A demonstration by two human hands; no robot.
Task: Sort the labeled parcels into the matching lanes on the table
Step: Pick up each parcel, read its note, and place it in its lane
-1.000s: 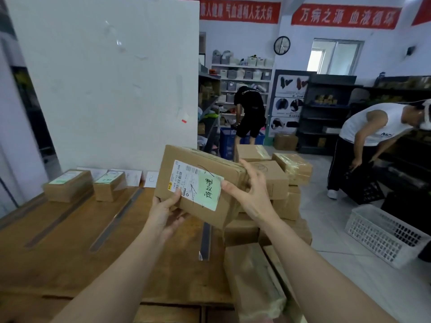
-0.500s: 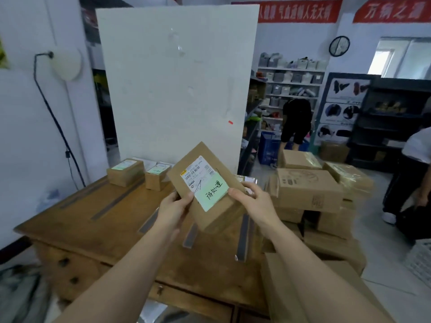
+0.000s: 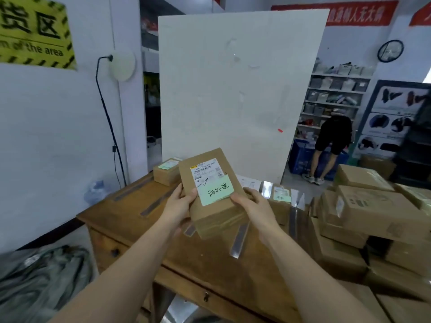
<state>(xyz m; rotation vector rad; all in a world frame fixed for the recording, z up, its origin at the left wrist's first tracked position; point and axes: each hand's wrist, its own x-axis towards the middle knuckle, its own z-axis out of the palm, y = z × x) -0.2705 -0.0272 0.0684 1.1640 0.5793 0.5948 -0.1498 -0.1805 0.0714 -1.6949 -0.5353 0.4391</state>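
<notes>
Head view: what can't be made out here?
All head view:
- Brown cardboard parcel: white shipping label print too small, blurred.
- Left hand, right hand: fingers partly hidden behind the parcel.
- Small cardboard box behind it: partly hidden by parcel.
- Yellow wall sign: cut off by top-left edge.

Ahead of you stands a tall white board (image 3: 233,89) with a small red mark (image 3: 280,130) near its right edge. On the wall to your left you see a yellow hazard-striped sign (image 3: 32,31) and a round white lamp (image 3: 123,65) with a black cable (image 3: 105,108) running down. Far right, a clock (image 3: 390,51) hangs above shelves (image 3: 335,94) of grey bins, where a person in black (image 3: 333,134) bends by a blue crate (image 3: 299,157).
</notes>
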